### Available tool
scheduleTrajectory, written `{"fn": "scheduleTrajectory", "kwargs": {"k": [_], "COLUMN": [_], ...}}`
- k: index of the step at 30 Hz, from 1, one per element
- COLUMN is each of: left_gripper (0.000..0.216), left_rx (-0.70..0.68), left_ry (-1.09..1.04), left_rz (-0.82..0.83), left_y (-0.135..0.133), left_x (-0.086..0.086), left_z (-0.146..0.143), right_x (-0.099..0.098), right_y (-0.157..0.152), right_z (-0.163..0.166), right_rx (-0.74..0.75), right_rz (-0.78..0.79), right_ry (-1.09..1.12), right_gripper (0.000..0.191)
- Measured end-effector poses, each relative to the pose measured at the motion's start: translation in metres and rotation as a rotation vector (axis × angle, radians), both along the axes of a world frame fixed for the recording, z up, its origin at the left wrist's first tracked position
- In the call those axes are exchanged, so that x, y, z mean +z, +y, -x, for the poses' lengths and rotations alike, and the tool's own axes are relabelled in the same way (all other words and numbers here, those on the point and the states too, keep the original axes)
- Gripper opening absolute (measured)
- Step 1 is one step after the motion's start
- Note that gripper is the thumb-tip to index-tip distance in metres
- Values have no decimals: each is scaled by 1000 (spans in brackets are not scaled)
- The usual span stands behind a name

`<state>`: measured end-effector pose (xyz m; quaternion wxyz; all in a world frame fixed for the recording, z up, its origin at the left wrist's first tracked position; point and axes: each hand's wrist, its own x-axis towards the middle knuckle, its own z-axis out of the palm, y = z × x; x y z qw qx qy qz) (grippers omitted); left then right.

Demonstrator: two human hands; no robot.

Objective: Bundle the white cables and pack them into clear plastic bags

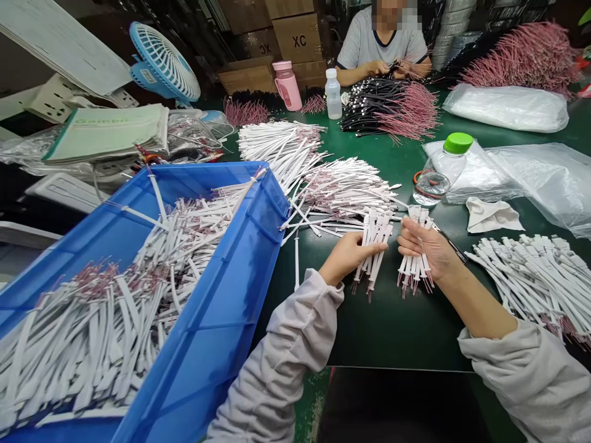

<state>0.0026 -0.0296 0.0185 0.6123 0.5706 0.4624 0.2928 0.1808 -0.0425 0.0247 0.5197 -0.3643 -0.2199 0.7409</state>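
My left hand (347, 255) is closed on a small bundle of white cable pieces (376, 240) with pink wire ends pointing toward me. My right hand (425, 246) grips a second bundle of white cable pieces (415, 271) the same way. Both bundles are held just above the green table (392, 320), close together. A loose heap of the same white cables (341, 187) lies just beyond my hands. Another sorted pile of white cables (535, 277) lies to the right of my right arm.
A blue bin (221, 307) full of white cables sits tilted at my left. A clear bottle with a green cap (438, 172), a cloth (489, 215) and plastic bags (549, 178) lie at right. Across the table a person (383, 46) handles black and pink wires (392, 107). A fan (161, 61) stands far left.
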Motion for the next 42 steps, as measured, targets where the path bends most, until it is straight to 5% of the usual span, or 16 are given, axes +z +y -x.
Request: {"fn": "scheduleTrajectory", "kwargs": {"k": [7,10,24,30,36,42], "left_gripper": [43,44,41,38,38,39], "left_rx": [16,-10,7,125,12,-31], "left_ry": [-350,-361,-256,-310,-400,-348], "left_rz": [296,353,236,177,312,273], "left_y": [-6,-7,-4,-4,-5,-9], "left_x": [3,2,-1,2,0,-2], "left_z": [-9,-9,-7,-9,-9,-14], "right_x": [-4,-4,-6,-3,-3,-2], "right_y": [-5,-5,-4,-4,-6,-9], "right_z": [2,3,12,10,4,15], "right_rx": [198,169,-249,-154,90,-184], "right_rz": [4,-9,-165,-95,103,-97], "right_ry": [-128,-165,-411,-295,-78,-280], "right_gripper": [31,31,33,29,38,31]}}
